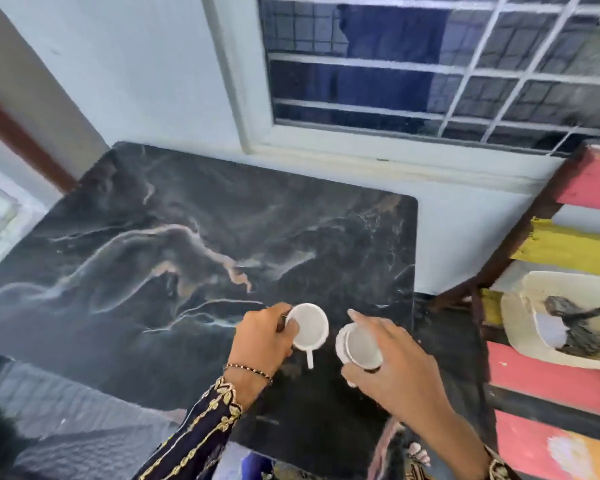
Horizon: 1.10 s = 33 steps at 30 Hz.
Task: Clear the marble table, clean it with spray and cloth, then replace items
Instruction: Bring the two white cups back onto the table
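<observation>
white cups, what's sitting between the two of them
Nothing: the head view shows only bare marble table between the left cup and the right cup.

glossy veined marble table (187, 244)

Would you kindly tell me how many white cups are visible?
2. The left cup in the left hand, the right cup in the right hand, both over the marble table; blur could hide another.

A barred window (430, 64) sits in the pale wall (136, 81); a pink-and-yellow slatted bench (575, 247) stands at right.
</observation>
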{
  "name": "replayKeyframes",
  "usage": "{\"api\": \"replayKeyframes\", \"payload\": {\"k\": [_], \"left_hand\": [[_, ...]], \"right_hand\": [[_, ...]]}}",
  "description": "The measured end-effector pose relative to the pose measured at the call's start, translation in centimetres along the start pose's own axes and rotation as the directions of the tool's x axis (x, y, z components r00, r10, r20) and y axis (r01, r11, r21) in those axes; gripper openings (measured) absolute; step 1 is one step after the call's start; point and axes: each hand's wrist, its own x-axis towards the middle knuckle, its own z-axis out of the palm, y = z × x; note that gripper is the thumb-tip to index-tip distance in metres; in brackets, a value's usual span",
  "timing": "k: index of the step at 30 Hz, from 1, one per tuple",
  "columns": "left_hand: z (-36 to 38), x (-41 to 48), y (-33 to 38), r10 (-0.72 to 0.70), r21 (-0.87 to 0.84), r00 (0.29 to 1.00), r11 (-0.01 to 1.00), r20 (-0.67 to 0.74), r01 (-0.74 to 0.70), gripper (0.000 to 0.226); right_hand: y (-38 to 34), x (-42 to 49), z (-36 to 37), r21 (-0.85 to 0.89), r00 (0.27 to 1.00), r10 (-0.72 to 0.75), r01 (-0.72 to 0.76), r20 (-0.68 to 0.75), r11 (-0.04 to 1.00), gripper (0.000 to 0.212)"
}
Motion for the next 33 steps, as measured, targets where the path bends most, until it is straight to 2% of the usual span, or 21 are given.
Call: {"api": "replayKeyframes", "payload": {"k": [7,12,19,25,33], "left_hand": [[-10.6,3.6,-13.4,-0.069,0.103,0.994,0.992,-0.091,0.078,0.027],[-15.9,6.4,-19.4,-0.099,0.165,0.987,0.979,-0.124,0.119,0.026],[-19.5,9.2,-24.7,-0.155,0.143,0.984,0.976,-0.094,0.167,0.027],[-20.4,10.9,-26.3,-0.161,0.093,0.984,0.981,-0.074,0.167,0.025],[-20.8,11.8,-26.2,-0.093,0.147,0.986,0.983,-0.135,0.113,0.019]], "right_hand": [[-14.0,5.8,8.3,-0.063,0.997,-0.06,0.062,0.038,0.996,0.081],[-19.7,8.8,12.5,-0.125,0.997,-0.033,0.041,0.067,0.991,0.083],[-22.8,11.3,14.8,-0.193,0.995,0.03,-0.011,0.093,0.981,0.082],[-23.9,13.1,15.3,-0.257,0.996,0.066,-0.048,0.06,0.965,0.086],[-24.7,14.4,15.7,-0.24,0.993,0.103,-0.085,0.062,0.967,0.09]]}}
